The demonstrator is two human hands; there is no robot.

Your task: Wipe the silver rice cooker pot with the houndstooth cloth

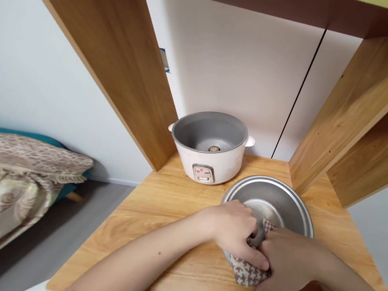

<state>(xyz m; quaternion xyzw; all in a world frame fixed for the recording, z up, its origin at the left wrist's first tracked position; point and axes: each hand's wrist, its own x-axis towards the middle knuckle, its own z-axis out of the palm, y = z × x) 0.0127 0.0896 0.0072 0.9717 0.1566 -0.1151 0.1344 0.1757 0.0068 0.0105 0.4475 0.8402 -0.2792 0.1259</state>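
Observation:
A round metal inner pot (288,204) with a wide rim sits on the wooden tabletop at the right. A brown-and-white patterned cloth (247,274) hangs over its near rim, one corner showing inside the pot. My left hand (236,228) is at the near left of the pot, fingers curled over the rim and thumb pressed on the cloth. Beside it, my right hand (289,260) holds the cloth at the near rim, its fingers partly hidden inside. Behind them stands a white rice cooker (209,164) without a lid, its grey interior and heating spot visible.
The wooden tabletop (176,268) lies under a shelf, with an upright board (134,60) on the left and another (362,102) on the right. A white wall is behind. A bed with a patterned cover (9,196) stands at the left.

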